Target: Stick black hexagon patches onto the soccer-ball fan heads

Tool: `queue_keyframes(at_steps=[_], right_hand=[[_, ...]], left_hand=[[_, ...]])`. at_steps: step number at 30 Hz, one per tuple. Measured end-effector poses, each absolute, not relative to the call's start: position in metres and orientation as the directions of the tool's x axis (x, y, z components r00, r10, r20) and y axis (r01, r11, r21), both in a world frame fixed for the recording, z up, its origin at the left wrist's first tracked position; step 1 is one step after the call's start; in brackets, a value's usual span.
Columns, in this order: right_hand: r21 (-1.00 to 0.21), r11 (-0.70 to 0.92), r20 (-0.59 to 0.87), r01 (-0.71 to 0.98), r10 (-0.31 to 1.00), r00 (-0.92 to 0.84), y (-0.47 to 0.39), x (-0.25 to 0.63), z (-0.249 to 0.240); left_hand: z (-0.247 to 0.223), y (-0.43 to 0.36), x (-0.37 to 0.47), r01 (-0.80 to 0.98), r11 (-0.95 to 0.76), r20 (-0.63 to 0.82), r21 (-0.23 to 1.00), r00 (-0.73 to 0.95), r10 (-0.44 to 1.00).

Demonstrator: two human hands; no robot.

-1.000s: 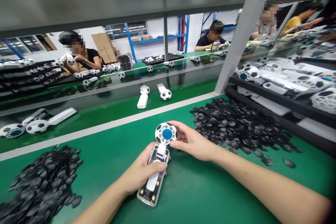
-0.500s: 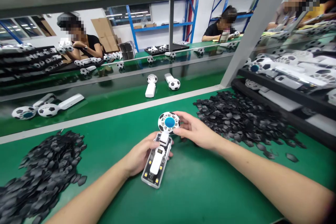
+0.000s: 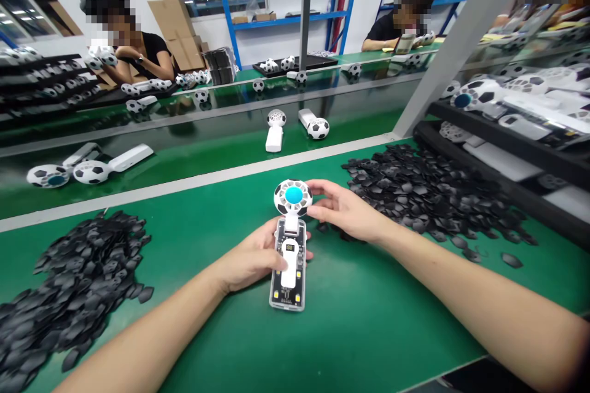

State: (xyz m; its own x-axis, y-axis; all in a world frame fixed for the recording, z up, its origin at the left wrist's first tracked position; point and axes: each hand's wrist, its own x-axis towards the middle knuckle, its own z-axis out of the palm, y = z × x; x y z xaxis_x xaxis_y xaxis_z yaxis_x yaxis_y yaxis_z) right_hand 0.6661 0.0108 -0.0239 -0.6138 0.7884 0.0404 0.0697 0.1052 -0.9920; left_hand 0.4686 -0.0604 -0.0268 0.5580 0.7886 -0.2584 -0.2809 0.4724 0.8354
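A handheld fan with a clear-cased handle, dark circuit board and small display is in front of me. Its round head is patterned like a football, with a blue disc in the centre. My left hand is wrapped round the handle, the thumb lying on the white strip at its front. At the right edge of the head, my right hand pinches the rim between thumb and fingers. Some fingertips of both hands are hidden behind the fan.
Heaps of black pieces lie left and right on the green table. Beyond a pale rail, several football fans lie on a conveyor. Stacked trays stand at right. Co-workers sit opposite.
The fan's handle has swung from slanted to nearly upright in view. My left thumb has moved down the handle onto the white strip. My right hand stays at the head; the view has tilted down.
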Motion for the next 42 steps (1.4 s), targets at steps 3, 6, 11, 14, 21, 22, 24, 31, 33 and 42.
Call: queue_keyframes(at_steps=[3, 6, 11, 14, 21, 22, 24, 31, 33, 42], right_hand=[[-0.991, 0.115, 0.049, 0.068, 0.789, -0.613, 0.0113, 0.6661, -0.0251], [-0.992, 0.108, 0.047, 0.062, 0.790, -0.611, 0.0112, 0.6657, -0.0257], [-0.995, 0.092, 0.045, 0.048, 0.797, -0.602, 0.0108, 0.6651, -0.0264], [-0.995, 0.091, 0.047, 0.043, 0.798, -0.601, 0.0109, 0.6654, -0.0263], [-0.995, 0.085, 0.035, 0.056, 0.801, -0.598, 0.0101, 0.6662, -0.0258], [-0.995, 0.086, 0.036, 0.054, 0.799, -0.600, 0.0101, 0.6662, -0.0260], [-0.995, 0.086, 0.038, 0.052, 0.798, -0.601, 0.0103, 0.6660, -0.0265], [-0.994, 0.099, 0.051, 0.045, 0.789, -0.613, 0.0122, 0.6662, -0.0277], [-0.994, 0.103, 0.056, 0.043, 0.788, -0.614, 0.0118, 0.6667, -0.0273], [-0.992, 0.097, 0.033, 0.078, 0.810, -0.585, 0.0108, 0.6656, -0.0244]], left_hand=[[-0.0279, -0.0606, 0.4678, -0.289, 0.469, -0.241, 0.835, 0.574, 0.783], [-0.0298, -0.0603, 0.4673, -0.295, 0.459, -0.225, 0.838, 0.580, 0.783], [-0.0324, -0.0598, 0.4673, -0.295, 0.451, -0.217, 0.842, 0.580, 0.785], [-0.0319, -0.0602, 0.4678, -0.287, 0.445, -0.216, 0.849, 0.579, 0.786], [-0.0303, -0.0599, 0.4684, -0.275, 0.445, -0.227, 0.852, 0.572, 0.788], [-0.0304, -0.0597, 0.4684, -0.275, 0.446, -0.228, 0.852, 0.571, 0.788], [-0.0306, -0.0595, 0.4683, -0.277, 0.446, -0.228, 0.851, 0.570, 0.789], [-0.0293, -0.0608, 0.4693, -0.278, 0.463, -0.255, 0.841, 0.551, 0.795], [-0.0289, -0.0611, 0.4700, -0.284, 0.467, -0.262, 0.837, 0.543, 0.798], [-0.0269, -0.0581, 0.4744, -0.405, 0.508, -0.328, 0.760, 0.436, 0.838]])
